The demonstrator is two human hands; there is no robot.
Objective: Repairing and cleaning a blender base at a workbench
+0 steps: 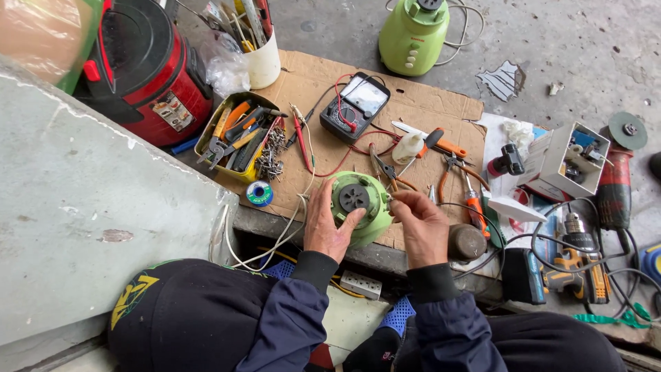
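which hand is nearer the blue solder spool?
Left. The left hand holds the green blender base just right of the blue solder spool; the right hand is beyond the base, farther off.

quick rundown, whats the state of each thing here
green blender base: tilted on the cardboard, held
left hand: gripping the base's side
right hand: fingers pinched at the base's edge
second green blender base: upright, apart
multimeter: lying flat, leads attached
yellow tool tray: full

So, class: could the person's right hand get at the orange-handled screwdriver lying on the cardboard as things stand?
Probably yes. The right hand is pinching at the green blender base, and the screwdriver lies just to its right on the cardboard, uncovered, with only thin wires nearby. It would have to let go first.
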